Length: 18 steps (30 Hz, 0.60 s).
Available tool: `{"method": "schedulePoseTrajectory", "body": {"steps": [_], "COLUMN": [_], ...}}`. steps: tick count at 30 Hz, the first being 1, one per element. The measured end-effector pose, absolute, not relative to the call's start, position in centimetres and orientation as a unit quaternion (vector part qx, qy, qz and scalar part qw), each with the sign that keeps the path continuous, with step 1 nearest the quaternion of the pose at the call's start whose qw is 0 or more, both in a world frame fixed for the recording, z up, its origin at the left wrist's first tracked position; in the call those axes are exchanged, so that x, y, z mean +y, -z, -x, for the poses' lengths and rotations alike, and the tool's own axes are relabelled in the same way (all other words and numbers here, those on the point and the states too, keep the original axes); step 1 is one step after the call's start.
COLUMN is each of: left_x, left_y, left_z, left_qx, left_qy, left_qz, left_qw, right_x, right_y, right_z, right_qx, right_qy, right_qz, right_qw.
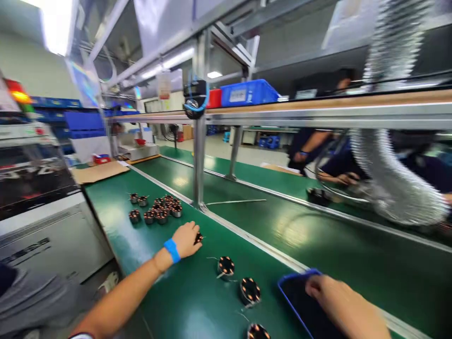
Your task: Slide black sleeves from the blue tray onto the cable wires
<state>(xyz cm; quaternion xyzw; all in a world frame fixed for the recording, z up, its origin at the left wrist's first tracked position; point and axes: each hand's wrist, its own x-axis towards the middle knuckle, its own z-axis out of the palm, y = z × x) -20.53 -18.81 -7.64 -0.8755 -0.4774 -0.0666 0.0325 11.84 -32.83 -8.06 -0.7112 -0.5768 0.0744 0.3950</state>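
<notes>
My left hand [186, 239], with a blue band at the wrist, is closed around a copper-wound coil [198, 238] low over the green bench [190, 287]. Three more coils stand to its right: one coil [226, 266], a second [250, 291] and a third [257, 331] cut by the bottom edge. Beyond my left hand sits a cluster of several coils [162, 209]. At the lower right my right hand [339, 296] is over a blue-rimmed tray [296, 308]; its fingers are blurred, and whether it holds anything cannot be made out.
A metal post [199, 165] rises from the bench rail and carries a shelf with a blue bin [249, 92]. Cardboard [100, 172] lies at the far left end. A silver duct [391, 183] hangs at the right, near other people's hands and arms across the bench.
</notes>
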Motion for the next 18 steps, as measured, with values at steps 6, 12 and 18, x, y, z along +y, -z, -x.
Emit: {"method": "schedulePoseTrajectory", "body": {"steps": [6, 12, 18], "left_x": [-25.6, -30.2, -31.0], "left_y": [9.0, 10.8, 11.7], "left_z": [22.1, 20.7, 20.4], "left_qx": [-0.426, -0.462, -0.492], "left_qy": [0.044, 0.069, 0.099], "left_qz": [0.903, 0.878, 0.857], "left_qw": [-0.039, -0.106, -0.115], "right_x": [-33.6, -31.1, -31.2], "right_y": [7.5, 8.6, 11.5], "right_z": [-10.2, -2.8, 2.9], "right_qx": [-0.531, -0.603, -0.627], "right_qy": [-0.125, -0.243, -0.299], "right_qz": [0.743, 0.66, 0.643], "right_qw": [0.387, 0.376, 0.323]}}
